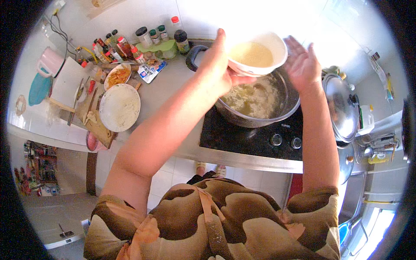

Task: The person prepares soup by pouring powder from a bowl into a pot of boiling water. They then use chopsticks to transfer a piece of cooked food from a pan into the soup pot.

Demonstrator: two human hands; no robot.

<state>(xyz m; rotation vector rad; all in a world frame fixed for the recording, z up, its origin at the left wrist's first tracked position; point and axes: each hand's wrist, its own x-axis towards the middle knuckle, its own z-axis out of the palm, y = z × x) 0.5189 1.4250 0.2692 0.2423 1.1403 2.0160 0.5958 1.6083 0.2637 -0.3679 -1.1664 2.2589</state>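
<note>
My left hand [218, 66] grips a white bowl [280, 48] by its left side, thumb up along the rim and fingers under it. Pale yellowish liquid or paste [250, 54] lies in the bowl, which tilts towards me. At the bowl's right side my right hand [304, 66] is raised, fingers spread and slightly blurred; whether it touches the rim is hard to tell. Below the bowl stands a large metal pot [289, 94] on a black gas stove [240, 139]. Pale, lumpy food in cloudy liquid [252, 102] fills part of the pot, partly hidden by the bowl and hand.
A lidded steel pot [339, 107] stands to the right. On the left are a white plate [120, 107] with residue, a bowl of orange-brown food [118, 76] and a wooden cutting board [102, 136]. Several sauce bottles [123, 47] and seasoning jars [144, 37] line the wall.
</note>
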